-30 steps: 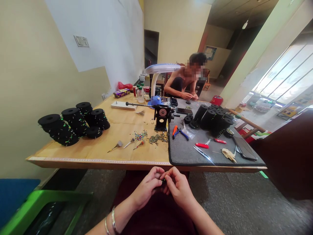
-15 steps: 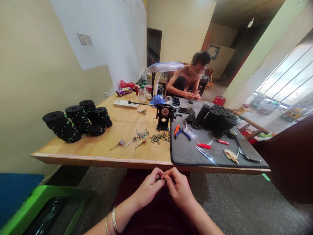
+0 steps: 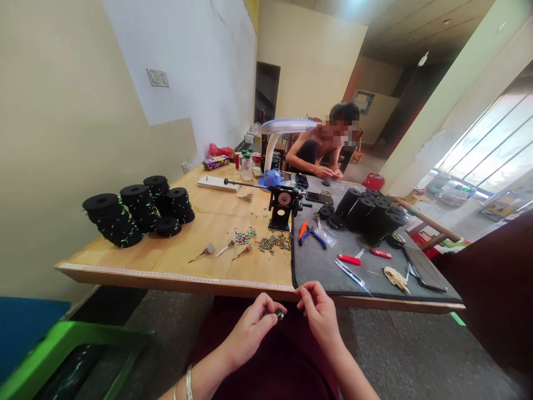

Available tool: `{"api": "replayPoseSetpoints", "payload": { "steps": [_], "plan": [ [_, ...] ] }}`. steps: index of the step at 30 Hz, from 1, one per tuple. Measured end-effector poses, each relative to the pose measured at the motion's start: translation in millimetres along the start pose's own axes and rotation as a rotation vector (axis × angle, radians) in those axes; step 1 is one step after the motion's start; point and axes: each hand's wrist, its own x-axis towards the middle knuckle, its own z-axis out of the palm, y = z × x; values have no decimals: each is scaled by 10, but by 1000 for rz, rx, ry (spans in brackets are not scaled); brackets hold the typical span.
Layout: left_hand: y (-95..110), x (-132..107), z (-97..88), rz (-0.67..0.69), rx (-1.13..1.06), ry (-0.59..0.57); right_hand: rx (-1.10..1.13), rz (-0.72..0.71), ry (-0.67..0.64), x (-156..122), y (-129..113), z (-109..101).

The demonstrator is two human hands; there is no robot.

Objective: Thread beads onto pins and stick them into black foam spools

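My left hand (image 3: 253, 326) is closed, with thumb and forefinger pinching a small dark piece with bright green bits (image 3: 280, 315), too small to make out fully. To its right, my right hand (image 3: 320, 312) is raised with thumb and fingertips pressed together near the table's front edge. Whatever is in that pinch is too fine to see. Both hands are above my dark red clothing, apart from each other. On the table beyond lie small multicoloured beads (image 3: 245, 235), a pile of greenish-brown small pieces (image 3: 275, 242) and several small brush-like bundles (image 3: 202, 253).
Black foam spools (image 3: 137, 203) stack at left; more black rolls (image 3: 360, 214) stand on the grey mat (image 3: 310, 266). Near them lie pliers (image 3: 311, 236), tweezers (image 3: 350, 272) and red-handled tools (image 3: 350, 259). A black winding device (image 3: 280, 205) and a lamp (image 3: 272, 150) stand mid-table. A person (image 3: 318, 147) sits opposite.
My hands have moved apart: the right has gone up and to the right, uncovering the small green-flecked piece in my left fingers. The view has tilted slightly upward.
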Motion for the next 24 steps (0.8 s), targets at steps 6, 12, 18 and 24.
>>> {"api": "replayPoseSetpoints", "payload": {
  "steps": [6, 12, 18, 24],
  "plan": [
    [57, -46, -108, 105, 76, 59, -318, -192, -46, 338, 116, 93],
    [113, -146, -210, 100, 16, 135, -546, -292, -166, 754, -109, 378],
    [79, -184, -272, 87, -40, 143, -677, -271, -268, 1345, -379, 777],
    [97, -219, -346, 125, -39, 151, -822, -171, -330, 1719, -452, 1049]
  ]
}}
